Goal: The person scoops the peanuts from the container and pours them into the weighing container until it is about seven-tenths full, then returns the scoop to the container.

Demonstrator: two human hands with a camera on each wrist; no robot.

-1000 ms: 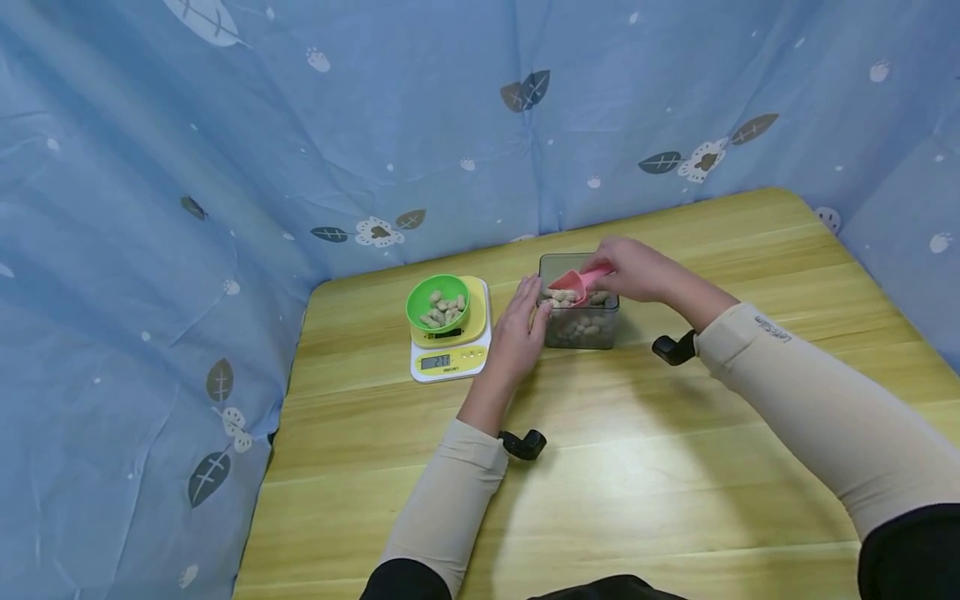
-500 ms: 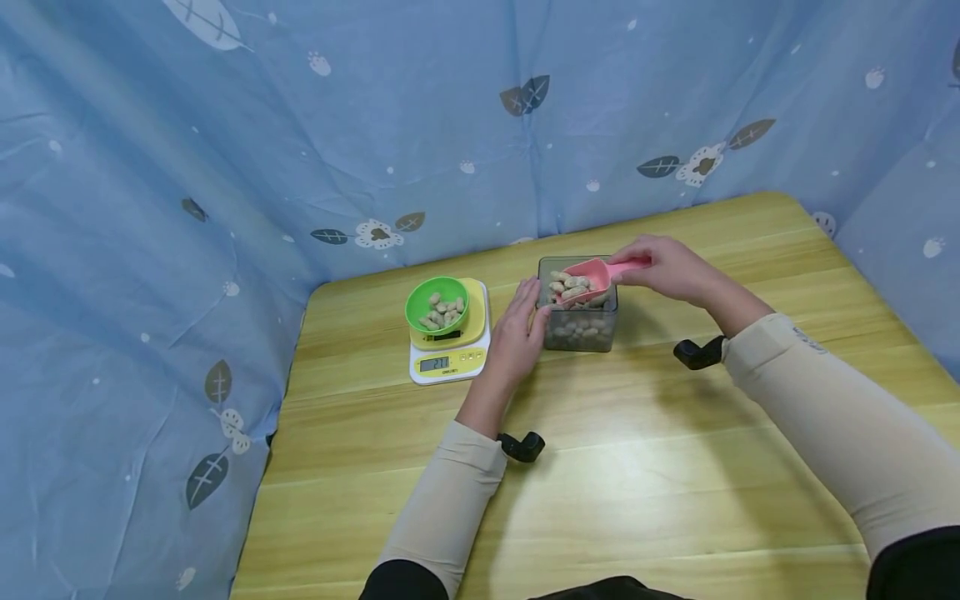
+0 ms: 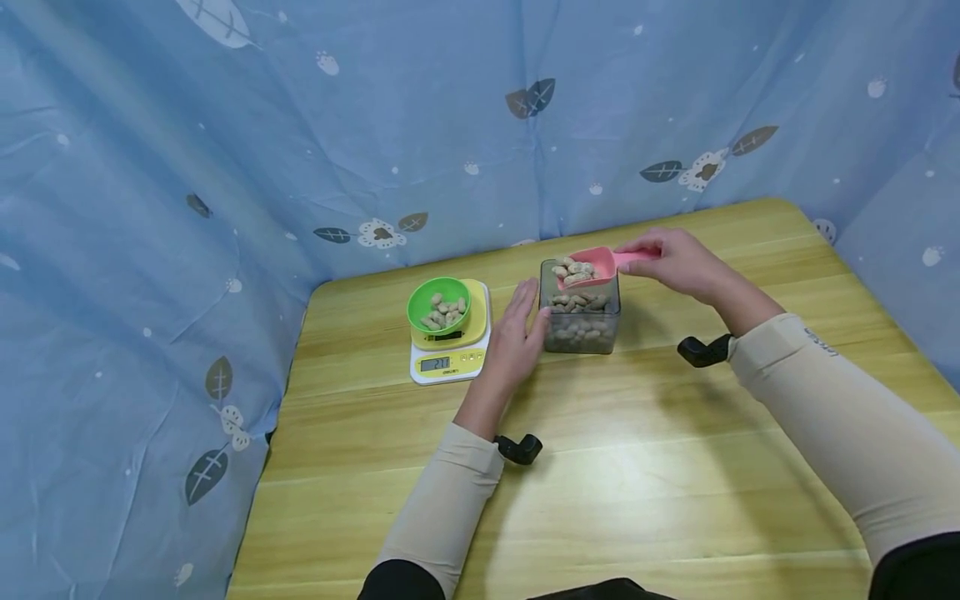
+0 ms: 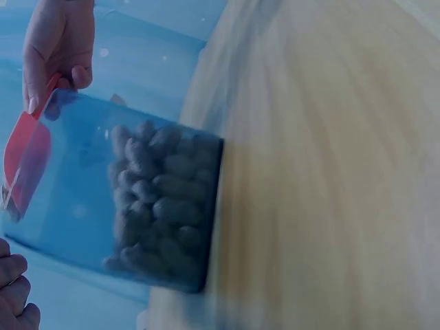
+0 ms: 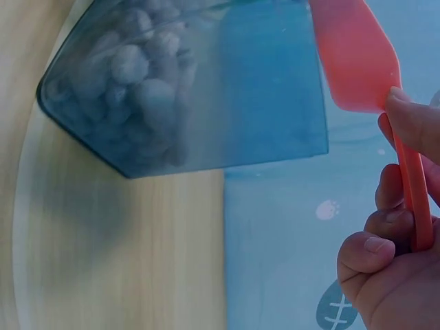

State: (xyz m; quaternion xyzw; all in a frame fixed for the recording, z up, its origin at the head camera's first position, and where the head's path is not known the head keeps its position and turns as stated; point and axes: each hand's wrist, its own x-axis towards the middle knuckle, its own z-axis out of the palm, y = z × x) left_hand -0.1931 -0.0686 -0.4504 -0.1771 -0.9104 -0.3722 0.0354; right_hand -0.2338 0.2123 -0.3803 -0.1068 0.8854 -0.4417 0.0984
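My right hand (image 3: pixel 678 262) grips the handle of a pink scoop (image 3: pixel 606 260), fingers curled round it in the right wrist view. Unshelled peanuts (image 3: pixel 576 272) fill the scoop, which is held level over the mouth of a see-through grey plastic box (image 3: pixel 581 333). More peanuts (image 4: pixel 161 199) lie in the box's lower half. My left hand (image 3: pixel 516 337) rests its straight fingers along the left side of the box. To its left, a green bowl (image 3: pixel 415 307) with several peanuts sits on a yellow and white kitchen scale (image 3: pixel 450 363).
Everything stands on a wood-grain table (image 3: pixel 600 483). A blue patterned curtain (image 3: pixel 450 100) hangs behind the table and along its left side. The scale's display (image 3: pixel 435 364) shows digits that look like 27 or 277.
My right hand has lifted the scoop out of the peanuts in the box and drawn it up and to the right, now loaded. The left hand has stayed at the box.
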